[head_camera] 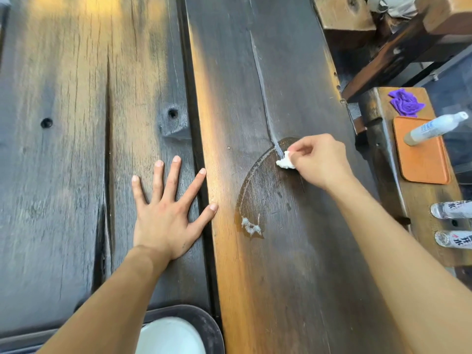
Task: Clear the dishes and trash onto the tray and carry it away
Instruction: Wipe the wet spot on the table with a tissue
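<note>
My right hand (320, 160) pinches a small crumpled white tissue (285, 161) against the dark wooden table (255, 72), at the upper edge of a wet curved smear (265, 192). A small foamy puddle (251, 227) lies at the smear's lower end. My left hand (166, 210) rests flat on the planks with fingers spread, holding nothing. At the bottom edge a dark tray (212, 328) carries a white dish (173, 335), partly hidden behind my left forearm.
A wooden bench (383, 139) on the right bears an orange tray (424, 162) with a white spray bottle (434, 127), a crumpled purple cloth (406, 102) and two lying water bottles (452, 209). Wooden stools stand at the top right.
</note>
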Demonstrator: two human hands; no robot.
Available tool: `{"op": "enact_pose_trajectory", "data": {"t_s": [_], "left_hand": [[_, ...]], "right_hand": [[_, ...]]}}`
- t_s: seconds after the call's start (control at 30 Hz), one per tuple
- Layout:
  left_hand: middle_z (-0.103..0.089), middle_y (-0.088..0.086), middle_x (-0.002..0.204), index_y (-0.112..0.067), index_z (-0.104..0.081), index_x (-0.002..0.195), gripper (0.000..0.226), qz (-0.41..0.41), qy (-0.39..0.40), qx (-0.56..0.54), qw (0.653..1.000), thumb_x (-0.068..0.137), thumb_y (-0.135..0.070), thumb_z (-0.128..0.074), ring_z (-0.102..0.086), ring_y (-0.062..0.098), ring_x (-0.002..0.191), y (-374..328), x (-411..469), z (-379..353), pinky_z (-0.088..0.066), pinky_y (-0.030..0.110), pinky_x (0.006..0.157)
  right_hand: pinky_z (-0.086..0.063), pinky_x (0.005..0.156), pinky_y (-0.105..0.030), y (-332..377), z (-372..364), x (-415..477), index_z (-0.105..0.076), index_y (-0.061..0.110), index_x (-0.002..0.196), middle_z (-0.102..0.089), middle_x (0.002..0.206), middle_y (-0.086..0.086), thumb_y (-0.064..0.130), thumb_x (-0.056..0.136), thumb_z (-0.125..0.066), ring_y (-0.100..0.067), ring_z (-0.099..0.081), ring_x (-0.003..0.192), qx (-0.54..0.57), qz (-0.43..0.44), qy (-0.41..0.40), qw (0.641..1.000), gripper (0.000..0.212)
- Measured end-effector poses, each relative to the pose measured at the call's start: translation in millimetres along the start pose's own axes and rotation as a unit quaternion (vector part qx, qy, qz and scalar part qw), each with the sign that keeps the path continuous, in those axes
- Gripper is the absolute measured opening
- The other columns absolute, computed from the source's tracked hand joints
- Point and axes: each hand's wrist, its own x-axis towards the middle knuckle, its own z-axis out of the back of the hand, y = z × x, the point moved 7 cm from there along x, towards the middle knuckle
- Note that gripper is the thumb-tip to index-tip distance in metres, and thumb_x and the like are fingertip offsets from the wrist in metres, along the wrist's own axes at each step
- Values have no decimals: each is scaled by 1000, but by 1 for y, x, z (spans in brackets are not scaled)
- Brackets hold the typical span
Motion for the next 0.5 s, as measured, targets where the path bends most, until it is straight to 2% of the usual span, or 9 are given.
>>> {"op": "enact_pose_trajectory", "data": {"t_s": [0.1, 0.23, 0.3, 0.37, 0.43, 0.5], "left_hand": [[3, 3, 169, -49, -9, 156, 73, 0, -2, 0, 1000, 90, -80, -14, 5, 32, 155, 1, 0, 0, -3, 69, 116], [4, 4, 169, -48, -10, 156, 74, 2, 0, 1, 1000, 90, -80, -13, 4, 32, 155, 1, -1, 1, -4, 69, 116], [3, 4, 169, -48, -10, 156, 74, 0, 2, 2, 1000, 90, -81, -13, 4, 32, 155, 1, 0, 1, -5, 69, 115], [3, 4, 169, -48, -10, 156, 74, -1, 2, 0, 1000, 90, -80, -13, 4, 32, 155, 1, 0, 1, -5, 69, 115], [4, 4, 169, -48, -9, 157, 74, 0, 2, -1, 1000, 90, -80, -14, 5, 32, 155, 1, 0, 1, -5, 69, 116], [4, 4, 169, -48, -9, 157, 74, -1, 1, 0, 1000, 90, -80, -14, 5, 32, 155, 1, 0, 0, -5, 69, 116]], "right_hand": [[-49, 92, -35, 20, -10, -13, -77, 19, 102, -72, 95, -8, 21, 86, -64, -27, -67, 92, -64, 113, -37, 991, 21], [-47, 97, -41, 5, -18, -22, -72, 15, 116, -59, 118, -6, 17, 90, -63, -29, -63, 99, -100, 175, 10, 979, 27], [-51, 92, -42, 5, -17, -26, -74, 14, 112, -65, 112, -6, 13, 87, -68, -29, -66, 91, -96, 200, -10, 975, 26], [-53, 84, -38, 10, -21, -34, -76, 12, 107, -72, 100, -6, 9, 82, -71, -31, -67, 83, -102, 223, -37, 969, 25], [-51, 79, -32, 16, -30, -49, -77, 11, 102, -75, 95, -5, 4, 78, -73, -31, -67, 80, -100, 261, -44, 959, 26], [-47, 81, -29, 22, -40, -69, -77, 10, 100, -75, 95, -3, 0, 76, -72, -28, -68, 82, -80, 303, -23, 949, 26]]}}
